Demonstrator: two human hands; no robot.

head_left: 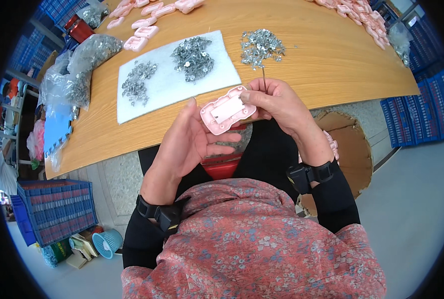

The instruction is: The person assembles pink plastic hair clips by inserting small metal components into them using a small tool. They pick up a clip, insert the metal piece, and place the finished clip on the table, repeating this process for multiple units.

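Note:
A pink plastic shell [228, 110], its hollow side with small screw posts and a pale rectangular middle facing up, is held just past the table's near edge. My right hand [278, 102] pinches its right end between thumb and fingers. A thin metal tool [263, 79], its kind unclear, sticks up from the same hand. Beside the shell's left end, my left hand [184, 137] is open, palm up with fingers stretched; whether it touches the shell I cannot tell. Beyond the hands, small metal parts [192, 58] lie heaped on a white foam sheet [164, 97].
Another heap of metal parts [262, 47] lies on the wooden table [332, 74]. Pink shells [145, 32] are spread along the far side. Plastic bags of parts [77, 74] stand at left. A cardboard box [354, 154] is below right, a blue crate [57, 209] lower left.

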